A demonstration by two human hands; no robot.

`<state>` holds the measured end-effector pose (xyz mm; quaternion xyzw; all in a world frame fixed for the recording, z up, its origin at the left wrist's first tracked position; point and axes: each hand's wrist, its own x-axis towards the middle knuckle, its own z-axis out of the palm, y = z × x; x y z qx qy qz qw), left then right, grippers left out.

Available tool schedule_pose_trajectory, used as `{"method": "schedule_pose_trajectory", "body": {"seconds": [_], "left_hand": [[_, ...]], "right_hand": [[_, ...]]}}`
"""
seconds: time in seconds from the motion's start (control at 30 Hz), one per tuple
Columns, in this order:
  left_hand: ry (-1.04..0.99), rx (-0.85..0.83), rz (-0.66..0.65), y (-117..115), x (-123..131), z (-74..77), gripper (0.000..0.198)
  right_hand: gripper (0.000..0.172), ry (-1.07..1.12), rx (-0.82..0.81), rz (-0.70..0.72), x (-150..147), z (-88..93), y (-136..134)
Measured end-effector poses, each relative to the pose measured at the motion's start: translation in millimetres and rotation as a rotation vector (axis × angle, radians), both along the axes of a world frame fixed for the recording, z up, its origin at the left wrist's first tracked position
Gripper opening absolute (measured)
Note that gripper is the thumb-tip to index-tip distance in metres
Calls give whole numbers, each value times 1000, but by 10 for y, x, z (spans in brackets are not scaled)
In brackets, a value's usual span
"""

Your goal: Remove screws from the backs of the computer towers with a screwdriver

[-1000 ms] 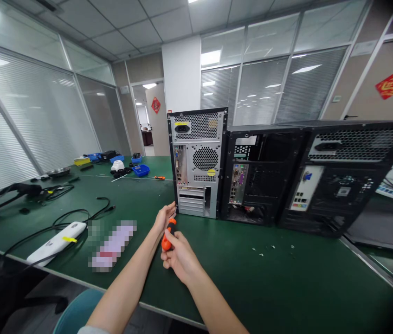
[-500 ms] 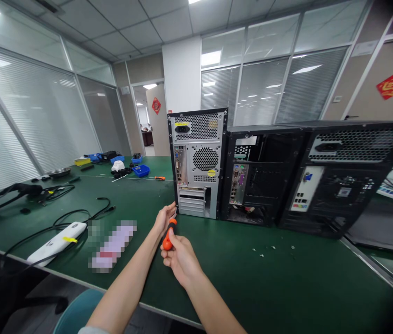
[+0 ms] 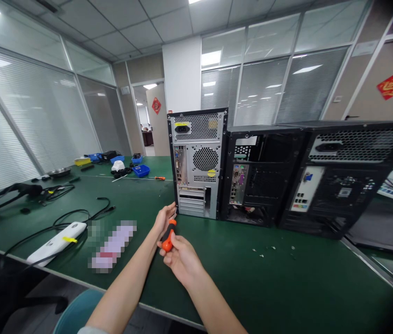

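Observation:
My right hand is closed around the orange handle of a screwdriver, which points up and away toward the silver-backed computer case. My left hand is just beyond it, fingers curled at the screwdriver's tip, close to the case's lower left corner. Whether the left fingers pinch the tip or something small is hidden. Both hands hover over the green table.
Two black computer cases stand to the right of the silver one. Small screws lie scattered on the mat. At the left lie a white power strip, black cables and, farther back, blue bins.
My right hand has turned slightly on the screwdriver handle, its fingers shifting their grip. The left hand and the cases have stayed in place.

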<state>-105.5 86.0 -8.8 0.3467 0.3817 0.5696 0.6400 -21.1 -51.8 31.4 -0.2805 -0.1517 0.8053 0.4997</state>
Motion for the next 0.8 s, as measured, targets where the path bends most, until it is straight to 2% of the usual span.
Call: {"method": "schedule_pose_trajectory", "body": {"seconds": [0.47, 0.8], "left_hand": [[-20, -23, -14, 36, -22, -29, 42], [12, 4, -16, 44, -29, -41, 47]], "right_hand": [[14, 99, -30, 23, 29, -21, 9], [12, 188, -129, 43, 57, -47, 25]]}}
